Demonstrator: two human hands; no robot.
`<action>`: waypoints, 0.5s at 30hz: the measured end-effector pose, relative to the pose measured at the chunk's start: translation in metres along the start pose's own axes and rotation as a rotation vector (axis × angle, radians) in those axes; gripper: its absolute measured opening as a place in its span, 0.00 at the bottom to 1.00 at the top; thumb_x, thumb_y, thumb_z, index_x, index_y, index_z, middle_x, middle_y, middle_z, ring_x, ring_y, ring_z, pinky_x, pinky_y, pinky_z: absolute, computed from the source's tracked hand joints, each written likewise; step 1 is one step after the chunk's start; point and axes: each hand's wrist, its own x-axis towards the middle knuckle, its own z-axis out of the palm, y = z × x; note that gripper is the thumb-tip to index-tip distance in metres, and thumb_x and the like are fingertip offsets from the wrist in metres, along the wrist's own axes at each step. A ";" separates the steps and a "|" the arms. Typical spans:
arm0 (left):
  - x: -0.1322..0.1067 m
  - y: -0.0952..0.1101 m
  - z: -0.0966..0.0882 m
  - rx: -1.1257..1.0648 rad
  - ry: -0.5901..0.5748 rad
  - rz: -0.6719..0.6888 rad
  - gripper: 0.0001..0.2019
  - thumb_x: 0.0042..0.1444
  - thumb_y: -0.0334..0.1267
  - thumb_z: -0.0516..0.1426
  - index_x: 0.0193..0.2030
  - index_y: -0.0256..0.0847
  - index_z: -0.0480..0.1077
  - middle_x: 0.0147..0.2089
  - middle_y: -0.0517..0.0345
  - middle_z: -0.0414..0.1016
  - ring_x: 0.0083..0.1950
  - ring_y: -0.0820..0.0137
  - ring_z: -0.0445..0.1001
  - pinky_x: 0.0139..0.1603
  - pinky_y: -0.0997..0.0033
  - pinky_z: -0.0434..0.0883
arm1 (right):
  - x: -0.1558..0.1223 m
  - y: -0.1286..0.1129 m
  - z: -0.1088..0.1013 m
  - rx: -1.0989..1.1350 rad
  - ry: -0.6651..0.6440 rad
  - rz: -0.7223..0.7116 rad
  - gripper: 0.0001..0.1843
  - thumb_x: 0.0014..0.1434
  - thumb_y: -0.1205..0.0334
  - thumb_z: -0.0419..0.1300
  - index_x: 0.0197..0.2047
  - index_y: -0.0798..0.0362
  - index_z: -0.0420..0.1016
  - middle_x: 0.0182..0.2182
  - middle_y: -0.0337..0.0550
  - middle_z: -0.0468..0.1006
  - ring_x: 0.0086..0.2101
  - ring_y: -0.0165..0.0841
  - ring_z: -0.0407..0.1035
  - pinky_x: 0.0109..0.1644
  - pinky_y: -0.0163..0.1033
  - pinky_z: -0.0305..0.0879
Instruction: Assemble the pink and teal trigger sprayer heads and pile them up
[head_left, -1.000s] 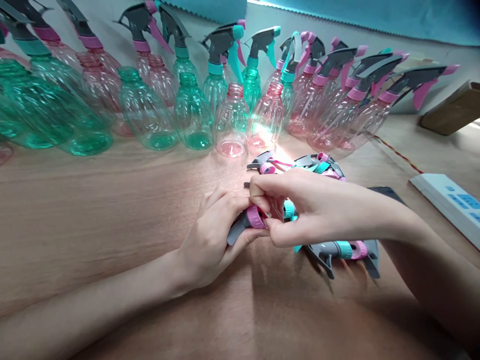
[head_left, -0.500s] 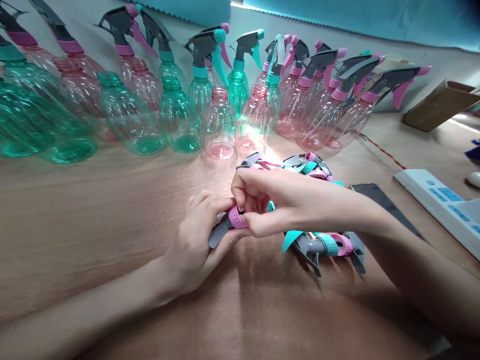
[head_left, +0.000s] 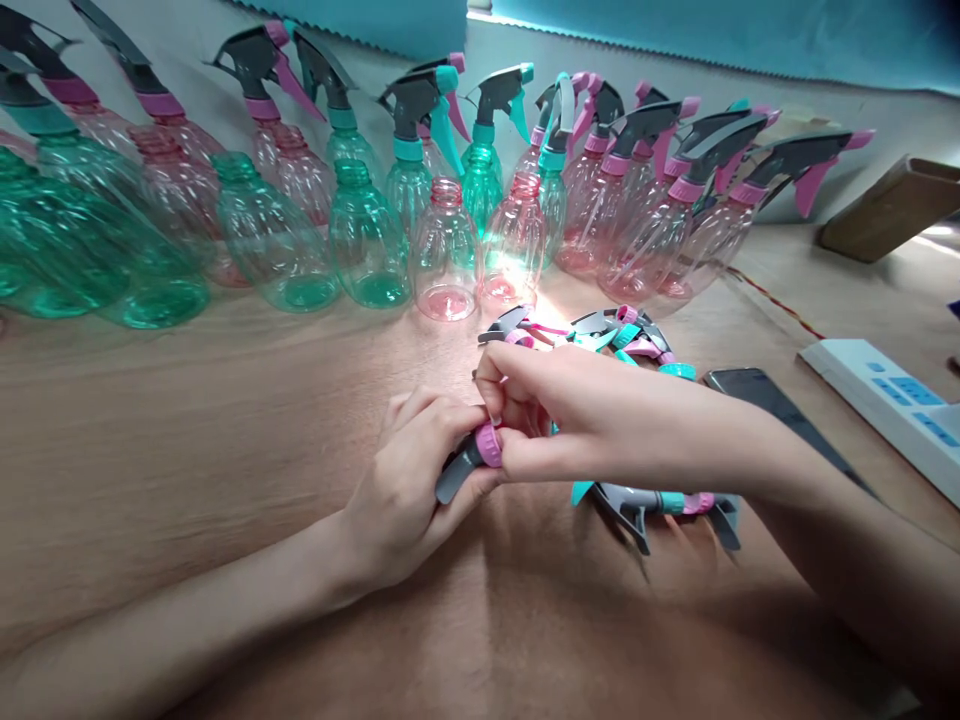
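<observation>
A grey trigger spray head (head_left: 459, 475) with a pink screw collar (head_left: 489, 446) lies in my left hand (head_left: 405, 480), whose fingers are wrapped round it. The collar's open side faces right. Against that side my right hand (head_left: 536, 410) is closed in a pinch, thumb and index finger touching the collar's edge. Whatever sits between those fingertips is hidden. Behind and below the right hand, more loose spray heads (head_left: 626, 500) in grey, pink and turquoise lie in a pile on the wooden table (head_left: 225, 420).
Green bottles (head_left: 367, 240) and pink bottles (head_left: 446, 250) stand along the back, several topped with spray heads, others with bare necks. To the right lie a dark phone (head_left: 780, 415), a white power strip (head_left: 885, 390) and a brown box (head_left: 889, 210).
The whole view has shifted slightly, so everything sits a little further right. My right thumb now covers more of the collar's open side. My left hand keeps its hold on the spray head.
</observation>
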 end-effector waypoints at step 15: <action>-0.002 0.004 0.002 0.051 -0.018 0.022 0.09 0.63 0.39 0.52 0.46 0.37 0.63 0.40 0.51 0.74 0.42 0.64 0.69 0.45 0.63 0.62 | -0.012 -0.002 0.014 -0.398 0.039 -0.037 0.06 0.61 0.63 0.52 0.36 0.52 0.55 0.24 0.33 0.64 0.21 0.26 0.57 0.22 0.35 0.46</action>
